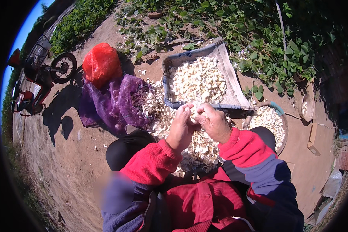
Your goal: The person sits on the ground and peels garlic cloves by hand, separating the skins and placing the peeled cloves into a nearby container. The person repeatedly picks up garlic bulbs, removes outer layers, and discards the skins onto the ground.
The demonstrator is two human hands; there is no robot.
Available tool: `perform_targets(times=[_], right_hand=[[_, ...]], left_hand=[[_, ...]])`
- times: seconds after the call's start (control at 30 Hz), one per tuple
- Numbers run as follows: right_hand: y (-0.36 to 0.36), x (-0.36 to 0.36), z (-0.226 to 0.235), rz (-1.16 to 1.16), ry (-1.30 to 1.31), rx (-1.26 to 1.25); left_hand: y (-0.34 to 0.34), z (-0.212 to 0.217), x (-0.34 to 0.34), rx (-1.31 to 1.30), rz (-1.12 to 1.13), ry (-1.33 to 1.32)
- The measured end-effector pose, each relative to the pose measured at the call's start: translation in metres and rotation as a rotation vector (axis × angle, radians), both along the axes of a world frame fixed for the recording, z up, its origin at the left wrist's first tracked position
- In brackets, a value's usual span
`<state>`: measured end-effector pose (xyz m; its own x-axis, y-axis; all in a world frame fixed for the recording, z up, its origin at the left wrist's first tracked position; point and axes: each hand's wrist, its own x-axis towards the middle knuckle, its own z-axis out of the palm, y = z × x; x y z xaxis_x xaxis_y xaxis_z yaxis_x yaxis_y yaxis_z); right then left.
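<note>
My two hands meet in front of me over a heap of garlic skins. My left hand is closed, its thumb and fingertips pinching a pale piece of garlic. From the other side, my right hand grips the same piece with bent fingers, which partly cover it. Just beyond my fingertips lies a shallow tray with a blue-wrapped rim, lined with a whitish woven sheet. Many peeled garlic cloves fill it. By my right knee, a round basket holds more pale cloves.
Left of the skins, a purple mesh sack lies slumped, with a red plastic bag behind it. A red electric scooter is parked far left. Green vines grow beyond the tray. A small cardboard box sits at right.
</note>
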<state>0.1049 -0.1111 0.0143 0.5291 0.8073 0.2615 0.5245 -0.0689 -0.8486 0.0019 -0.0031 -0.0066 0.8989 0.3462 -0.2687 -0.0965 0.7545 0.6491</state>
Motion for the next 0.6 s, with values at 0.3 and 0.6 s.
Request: perform_targets(times=[0.3, 0.6], right_hand=[[0.004, 0.008, -0.011, 0.07, -0.375, 0.045], [0.013, 0.019, -0.018, 0.07, 0.426, -0.024]], left_hand=[[-0.001, 0.017, -0.002, 0.206, -0.001, 0.12], [-0.003, 0.013, -0.002, 0.294, -0.026, 0.224]])
